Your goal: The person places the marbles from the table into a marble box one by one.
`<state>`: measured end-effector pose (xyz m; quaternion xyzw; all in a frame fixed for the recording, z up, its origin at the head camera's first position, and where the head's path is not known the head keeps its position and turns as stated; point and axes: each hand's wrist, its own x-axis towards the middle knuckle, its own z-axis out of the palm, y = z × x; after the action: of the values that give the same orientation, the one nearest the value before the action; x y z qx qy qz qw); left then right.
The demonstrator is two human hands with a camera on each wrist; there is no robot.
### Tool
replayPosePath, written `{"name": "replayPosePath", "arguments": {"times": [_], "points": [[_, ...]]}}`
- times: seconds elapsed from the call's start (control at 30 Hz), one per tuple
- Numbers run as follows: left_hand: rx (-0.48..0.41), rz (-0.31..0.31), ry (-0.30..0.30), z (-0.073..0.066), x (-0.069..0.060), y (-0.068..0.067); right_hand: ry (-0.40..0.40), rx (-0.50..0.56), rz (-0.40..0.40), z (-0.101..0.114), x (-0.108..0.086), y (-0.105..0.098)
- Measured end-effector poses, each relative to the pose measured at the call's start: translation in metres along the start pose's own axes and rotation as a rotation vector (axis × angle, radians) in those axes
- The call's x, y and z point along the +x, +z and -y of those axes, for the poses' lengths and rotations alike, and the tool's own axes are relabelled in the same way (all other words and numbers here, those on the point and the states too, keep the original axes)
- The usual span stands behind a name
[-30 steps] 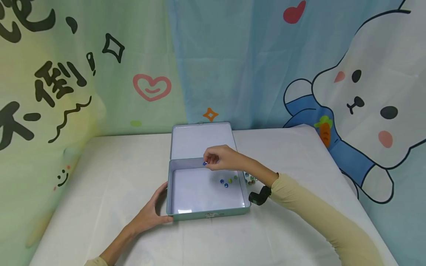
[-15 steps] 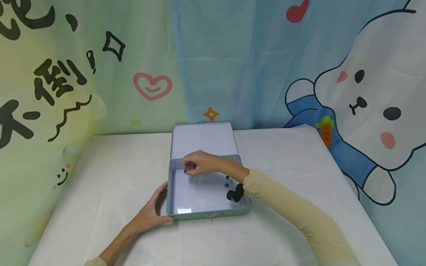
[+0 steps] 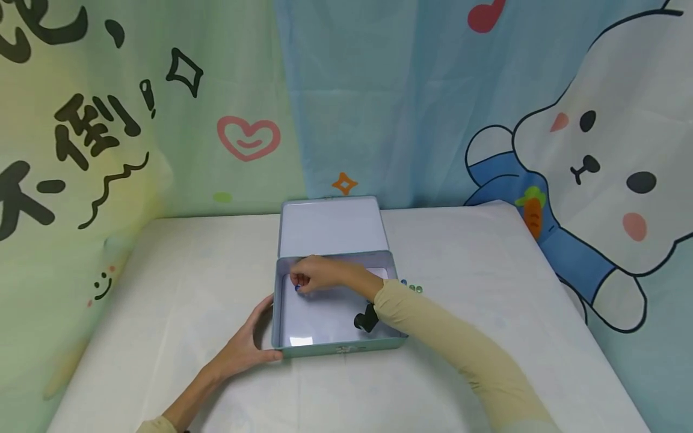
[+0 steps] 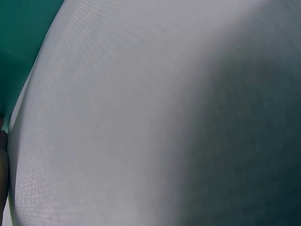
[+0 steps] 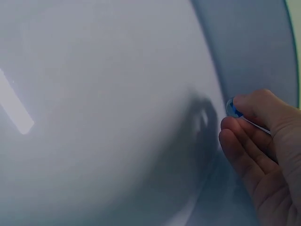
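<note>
A shallow tin box (image 3: 303,350), green outside and pale inside, stands with its lid (image 3: 330,225) raised at the back. My right hand (image 3: 322,273) is over the left part of the box and pinches a clear and blue glass marble (image 5: 232,108) between thumb and fingertips. In the right wrist view the marble is close to the box's inner side wall (image 5: 254,47). My left hand (image 3: 243,349) touches the box's left side with extended fingers, its thumb against the front left corner. The left wrist view shows mostly cloth and little of that hand.
Green and blue glass marbles (image 3: 419,289) lie on the white tablecloth (image 3: 476,252), just right of the box. The right forearm crosses the box's right half and hides part of its floor. A black camera (image 3: 366,319) hangs at the right wrist. A printed curtain (image 3: 352,108) stands behind.
My right hand has moved left and down into the box with the blue marble. The forearm now covers the marbles seen on the box floor earlier. My left hand has stayed put.
</note>
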<state>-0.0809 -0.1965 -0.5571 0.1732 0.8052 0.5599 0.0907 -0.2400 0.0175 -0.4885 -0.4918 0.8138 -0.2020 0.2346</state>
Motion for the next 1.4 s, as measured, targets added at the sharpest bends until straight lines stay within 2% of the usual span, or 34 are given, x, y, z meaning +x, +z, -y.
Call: {"name": "replayPosePath", "arguments": {"times": [0.17,0.33,0.53,0.73,1.0,1.23,1.4], "points": [[-0.010,0.007,0.000,-0.001,0.000,0.002,-0.027,-0.030,0.009,-0.005,0.004,0.010],[0.006,-0.009,-0.018,-0.002,0.000,0.002,-0.053,-0.036,-0.024,-0.008,0.006,0.018],[0.012,-0.012,-0.034,-0.004,0.001,0.001,-0.038,-0.045,-0.041,-0.007,0.007,0.019],[0.006,-0.011,-0.021,-0.003,0.000,0.000,-0.040,-0.077,-0.042,-0.005,0.007,0.019],[-0.010,-0.001,-0.029,-0.003,-0.001,0.000,-0.059,-0.098,-0.062,-0.001,0.005,0.015],[-0.008,-0.001,-0.028,-0.002,-0.001,0.001,-0.013,-0.104,-0.034,0.003,0.000,0.008],[-0.009,0.004,-0.024,-0.003,0.000,0.000,0.009,-0.070,-0.051,0.005,-0.010,-0.002]]}}
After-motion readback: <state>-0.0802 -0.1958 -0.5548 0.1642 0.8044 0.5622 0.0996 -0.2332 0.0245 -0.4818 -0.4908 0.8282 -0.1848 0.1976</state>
